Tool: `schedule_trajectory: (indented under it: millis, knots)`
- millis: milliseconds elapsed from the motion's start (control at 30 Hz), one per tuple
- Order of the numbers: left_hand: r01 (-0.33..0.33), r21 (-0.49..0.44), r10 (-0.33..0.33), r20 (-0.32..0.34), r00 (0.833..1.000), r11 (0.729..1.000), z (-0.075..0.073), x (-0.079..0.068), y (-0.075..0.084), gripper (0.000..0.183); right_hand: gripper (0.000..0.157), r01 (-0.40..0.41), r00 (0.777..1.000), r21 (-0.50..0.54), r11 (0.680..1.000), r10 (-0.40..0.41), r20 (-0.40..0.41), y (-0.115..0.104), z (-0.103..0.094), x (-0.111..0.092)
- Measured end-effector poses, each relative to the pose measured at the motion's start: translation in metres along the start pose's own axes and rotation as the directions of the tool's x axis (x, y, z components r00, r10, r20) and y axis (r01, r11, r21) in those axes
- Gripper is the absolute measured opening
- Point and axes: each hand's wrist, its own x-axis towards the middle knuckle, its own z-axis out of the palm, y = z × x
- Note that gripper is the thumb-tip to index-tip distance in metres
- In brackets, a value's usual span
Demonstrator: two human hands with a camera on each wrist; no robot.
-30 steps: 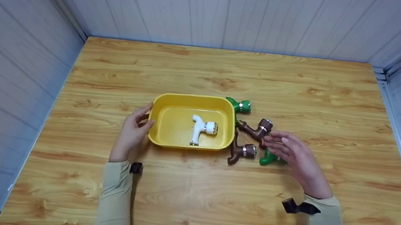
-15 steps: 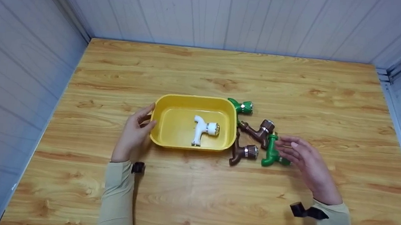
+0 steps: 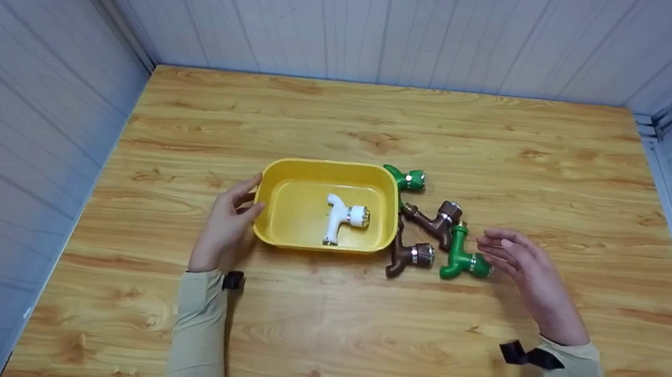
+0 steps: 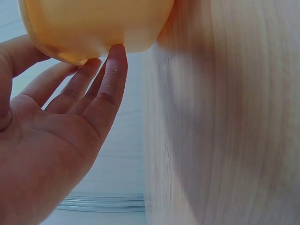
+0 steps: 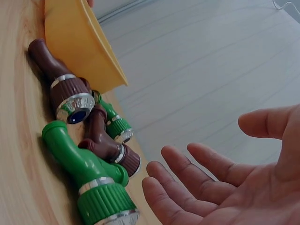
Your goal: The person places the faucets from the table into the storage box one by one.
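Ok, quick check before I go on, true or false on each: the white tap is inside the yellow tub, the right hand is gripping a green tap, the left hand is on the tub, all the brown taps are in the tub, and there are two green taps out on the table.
1. The white tap lies inside the yellow tub. True.
2. The right hand grips a green tap. False: its fingers are spread and hold nothing, just beside the near green tap.
3. The left hand touches the tub's side. True.
4. Both brown taps are in the tub. False: the near brown tap and the far brown tap lie on the table.
5. Two green taps lie outside the tub. True: the far green tap sits by the tub's corner.
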Motion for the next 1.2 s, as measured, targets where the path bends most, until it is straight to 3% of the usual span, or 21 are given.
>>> schedule_trajectory:
  millis: [267,500,567,800,967,1200]
  knots:
    - [-0.036,-0.013,0.036,0.007,0.999,0.999,0.0,0.001,0.001,0.053,0.045,-0.015,1.0,-0.09,0.996,0.012,-0.026,0.004,-0.008,-0.003]
    - [0.008,-0.065,-0.007,0.014,1.0,0.998,0.004,-0.008,0.027,0.053,0.048,-0.035,0.998,-0.132,0.991,0.028,-0.052,0.01,-0.012,-0.006]
    - [0.007,-0.063,-0.007,0.011,1.0,0.998,0.004,-0.008,0.027,0.052,0.049,-0.049,0.998,-0.149,0.988,0.042,-0.056,0.01,-0.013,-0.006]
    - [-0.034,-0.062,0.034,0.004,0.999,0.998,0.002,0.0,0.003,0.053,0.051,-0.08,0.995,-0.182,0.98,0.068,-0.072,0.012,-0.015,-0.007]
    - [-0.045,-0.033,0.045,0.004,0.999,0.998,0.002,0.002,-0.001,0.053,0.048,-0.072,0.995,-0.161,0.984,0.06,-0.075,0.015,-0.016,-0.007]
    - [-0.041,-0.049,0.042,0.024,0.999,0.998,0.003,-0.006,0.022,0.052,0.049,-0.069,0.997,-0.151,0.986,0.062,-0.051,0.021,-0.017,-0.006]
